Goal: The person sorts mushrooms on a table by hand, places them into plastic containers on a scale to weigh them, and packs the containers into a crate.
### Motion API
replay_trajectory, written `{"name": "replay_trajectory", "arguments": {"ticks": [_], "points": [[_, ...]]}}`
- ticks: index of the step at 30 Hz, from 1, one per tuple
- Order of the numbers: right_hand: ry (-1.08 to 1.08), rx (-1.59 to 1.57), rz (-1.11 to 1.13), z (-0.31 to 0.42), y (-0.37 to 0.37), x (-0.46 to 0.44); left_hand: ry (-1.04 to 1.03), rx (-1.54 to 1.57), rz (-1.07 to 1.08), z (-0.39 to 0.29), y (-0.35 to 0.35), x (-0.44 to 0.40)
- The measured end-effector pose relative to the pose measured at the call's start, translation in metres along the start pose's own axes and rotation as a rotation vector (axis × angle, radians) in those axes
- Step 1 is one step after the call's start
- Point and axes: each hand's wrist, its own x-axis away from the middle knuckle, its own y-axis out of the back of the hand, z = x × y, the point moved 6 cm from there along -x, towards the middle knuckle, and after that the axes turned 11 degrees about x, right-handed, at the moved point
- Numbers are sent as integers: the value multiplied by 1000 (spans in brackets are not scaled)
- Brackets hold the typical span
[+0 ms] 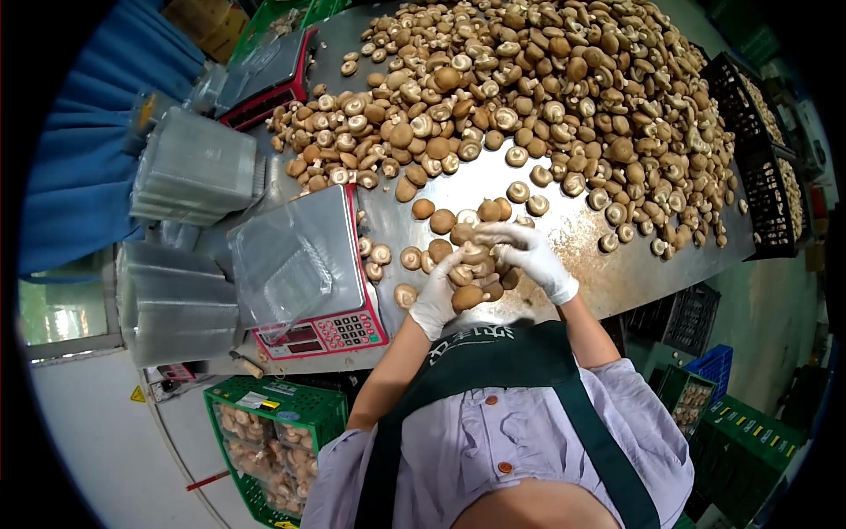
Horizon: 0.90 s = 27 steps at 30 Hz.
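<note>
Between my two white-gloved hands is a cluster of brown-capped shiitake mushrooms (pixel 474 264), some showing pale gills and stems. My left hand (pixel 435 298) curls around the cluster's near left side. From the right, my right hand (pixel 534 257) bends its fingers over the mushrooms; its fingertips are partly hidden among them. Several loose mushrooms (pixel 441 221) lie on the metal table (pixel 568 264) just beyond my hands. To the left stands a red-edged scale (pixel 359 328) with a clear plastic tray (pixel 300 269) on its plate.
A large heap of mushrooms (pixel 564 79) covers the far side of the table. Stacked clear trays (pixel 189 167) stand at the left, near a second scale (pixel 264 101). Black crates (pixel 765 194) stand at the right edge; a green crate (pixel 330 410) with packed mushrooms sits below left.
</note>
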Motion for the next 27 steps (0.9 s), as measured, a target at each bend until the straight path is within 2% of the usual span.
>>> {"name": "replay_trajectory", "arguments": {"ticks": [1,2,4,6,8,10,11,12,13,14,16,17,18,19,20,21,22,24,25,27], "points": [[-4,-35,-73,-2,6,-1,-10,88,153,-2,4,1],[-9,35,-135,-3,13,-1,-164,-21,16,-16,-20,25],[-147,71,-231,-27,26,-3,-370,-148,-85,-51,2,58],[-171,111,-272,-45,33,-5,-741,-423,-139,-102,-24,117],[-239,135,-255,-44,34,-7,-1042,-628,-313,-144,-37,174],[-265,220,-247,-43,31,-16,-1397,-882,-593,-180,-7,220],[-159,326,-238,-40,27,-27,-1396,-883,-602,-191,9,226],[-53,431,-225,-36,20,-37,-1425,-1220,-771,-199,16,231],[-124,538,-206,-25,12,-46,-1419,-1563,-940,-199,21,232],[-126,587,-119,-22,1,-59,-1291,-1575,-923,-200,31,225],[-31,900,-27,-13,-21,-86,-1047,-1972,-1195,-196,37,216],[122,1012,-42,-18,-34,-94,-1155,-1841,-1094,-199,38,214],[284,1122,-65,-30,-46,-104,-1258,-1768,-1112,-196,35,213],[172,1224,133,-55,-56,-119,-1366,-1767,-1075,-191,22,210],[171,1222,133,-51,-56,-116,-1471,-1763,-1034,-183,6,208],[155,1086,72,-42,-49,-113,-1528,-1723,-1001,-171,-12,200],[140,950,14,-31,-41,-111,-1556,-1610,-857,-162,-23,188],[-11,462,-35,-34,-17,-102,-1433,-1475,-577,-138,-32,152],[-48,234,-80,-20,-3,-88,-1313,-1501,-456,-122,-37,128],[-63,-278,-107,-12,21,-65,-1195,-1743,-278,-90,-30,78]]}}
